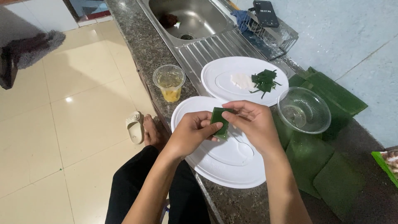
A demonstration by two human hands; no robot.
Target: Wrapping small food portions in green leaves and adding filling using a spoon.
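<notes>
Both my hands hold a small folded green leaf parcel [219,121] over a white oval plate [215,168]. My left hand [191,133] grips it from the left, thumb on its lower edge. From the right, my right hand [253,123] pinches its top with the fingertips. A white plastic spoon [243,148] lies on the plate below my hands. Behind it, a second white plate [224,70] carries a white lump [242,81] and a pile of cut green leaf strips [264,81].
A clear plastic cup [169,83] with yellow contents stands at the counter edge. A clear glass bowl [304,110] sits right, on flat green leaves [327,166]. The steel sink [188,18] and a wire rack with a phone [265,13] are behind. Tiled floor and a sandal [134,125] lie left.
</notes>
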